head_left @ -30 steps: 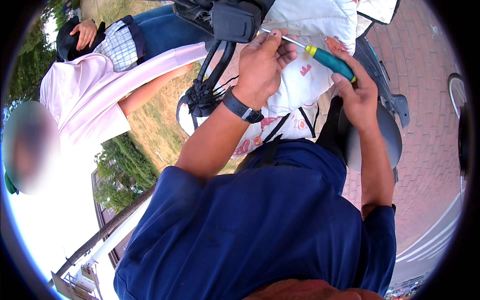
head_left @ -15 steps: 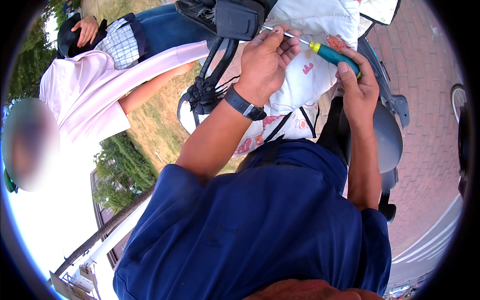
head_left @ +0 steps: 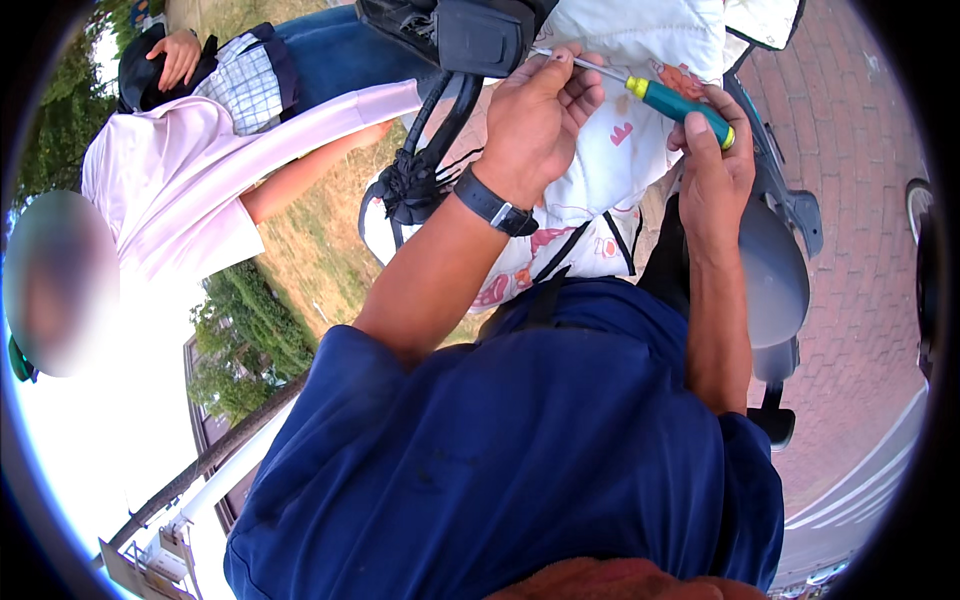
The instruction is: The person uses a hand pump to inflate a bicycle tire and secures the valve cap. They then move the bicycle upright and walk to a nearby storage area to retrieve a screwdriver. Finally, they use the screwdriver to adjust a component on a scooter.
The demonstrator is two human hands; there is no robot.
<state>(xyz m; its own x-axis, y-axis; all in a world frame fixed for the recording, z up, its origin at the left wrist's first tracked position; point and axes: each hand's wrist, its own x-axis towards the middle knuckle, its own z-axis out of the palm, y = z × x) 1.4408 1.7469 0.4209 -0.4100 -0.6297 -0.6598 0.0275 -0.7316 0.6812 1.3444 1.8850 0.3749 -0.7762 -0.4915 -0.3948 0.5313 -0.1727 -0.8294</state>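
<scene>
A screwdriver (head_left: pixel 685 112) with a green and yellow handle slants between my two hands. My right hand (head_left: pixel 718 180) is closed round the handle's end, thumb and fingers on it. With thumb and fingers bent, my left hand (head_left: pixel 535 115) pinches the thin metal shaft close to its tip. The tip reaches the lower right edge of a black box-like housing (head_left: pixel 485 38) on a two-wheeler's handlebar area; what it touches there cannot be made out. Thick black cables (head_left: pixel 445 125) hang from beneath the housing. A white quilted cover (head_left: pixel 615 150) with red prints lies below my hands.
A person in a pink shirt (head_left: pixel 175 190) stands close on the left, an arm reaching toward the cables. A grey scooter body (head_left: pixel 775 280) is at my right, on brick paving (head_left: pixel 850 150). A wheel (head_left: pixel 915 210) shows at the far right.
The screwdriver's handle and my right hand have shifted slightly right and down. My left hand keeps its grip near the shaft's tip, and the view has shifted a little.
</scene>
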